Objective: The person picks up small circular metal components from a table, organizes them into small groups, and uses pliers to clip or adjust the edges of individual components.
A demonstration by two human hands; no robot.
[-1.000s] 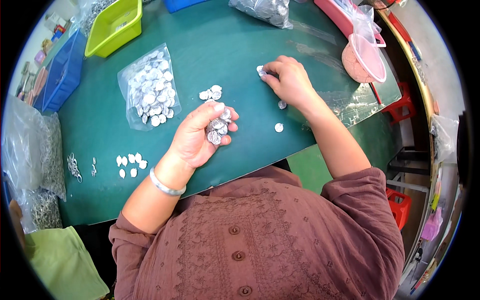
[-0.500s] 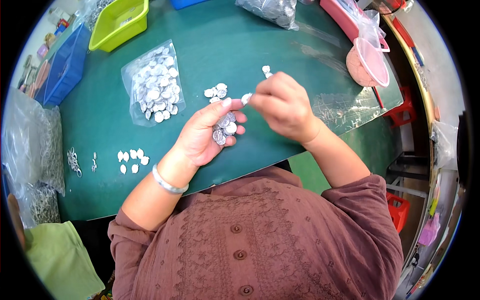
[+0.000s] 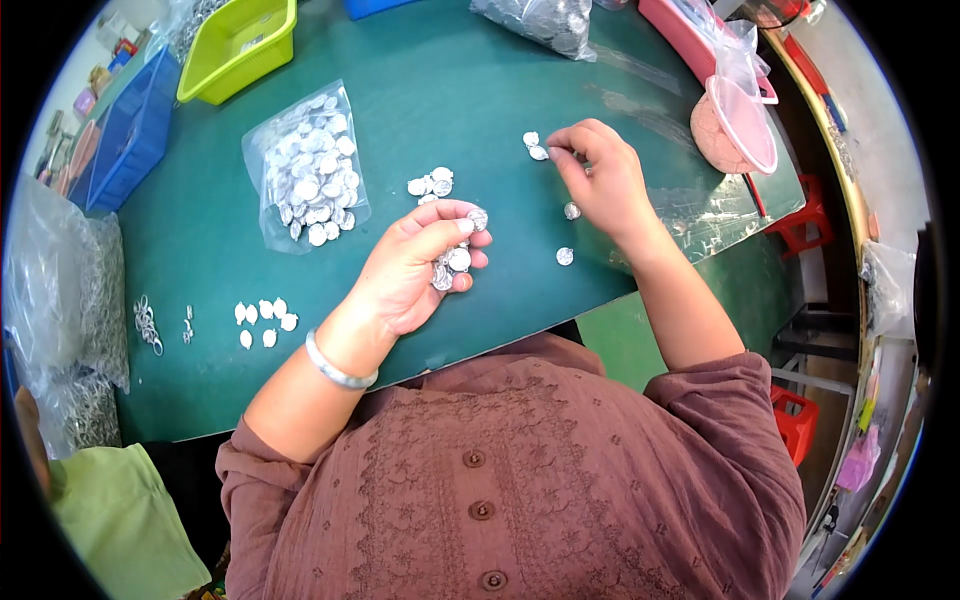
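Observation:
My left hand (image 3: 405, 255) is closed loosely round several round silver medals (image 3: 458, 260) in its palm. One more silver medal (image 3: 477, 219) is pinched between its thumb and forefinger. Farther right, my right hand (image 3: 608, 185) reaches over the table, thumb and forefinger closed at the edge of a silver medal (image 3: 538, 153). Another medal (image 3: 530, 138) lies touching that one. Beneath and beside the right hand are two single medals, one (image 3: 572, 211) near the palm and one (image 3: 565, 256) closer to me. A small cluster of medals (image 3: 440, 182) lies just beyond my left hand.
A clear bag of medals (image 3: 315, 165) lies on the green table (image 3: 420, 100). Several loose medals (image 3: 268, 309) and small chain pieces (image 3: 147, 325) lie at left. Green (image 3: 240, 50) and blue (image 3: 130, 130) bins, chain bags (image 3: 90, 290) and a pink basket (image 3: 740, 125) stand around.
My right hand has moved away from my left fingertips, right and outward to the far medals, uncovering two single medals. My left thumb has brought another medal up to the forefinger.

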